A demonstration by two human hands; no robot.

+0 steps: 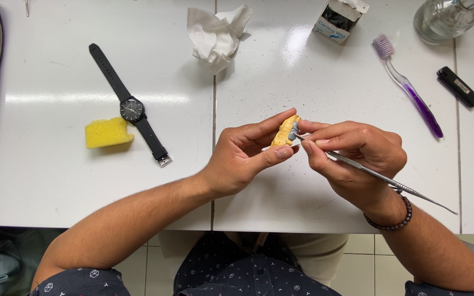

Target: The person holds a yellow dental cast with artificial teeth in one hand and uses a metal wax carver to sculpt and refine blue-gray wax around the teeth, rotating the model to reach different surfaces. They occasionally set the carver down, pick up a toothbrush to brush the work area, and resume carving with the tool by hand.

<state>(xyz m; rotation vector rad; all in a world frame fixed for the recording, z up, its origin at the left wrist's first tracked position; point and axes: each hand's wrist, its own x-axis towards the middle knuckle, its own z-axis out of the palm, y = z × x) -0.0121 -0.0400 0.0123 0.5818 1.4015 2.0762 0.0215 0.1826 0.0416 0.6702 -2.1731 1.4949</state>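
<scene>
My left hand (242,156) pinches a small yellow dental model (285,131) between thumb and fingers, held above the white table (303,71). A grey waxed patch shows on the model's right side. My right hand (357,153) grips a thin metal carving tool (379,176) like a pen. Its tip touches the grey patch, and its long handle runs back to the right past my wrist. A dark bead bracelet (393,222) circles my right wrist.
On the table lie a yellow sponge (108,132), a black wristwatch (130,107), a crumpled white tissue (218,34), a small open box (338,19), a purple toothbrush (407,85), a black lighter (458,86) and a glass vessel (445,19). The table's front edge runs below my forearms.
</scene>
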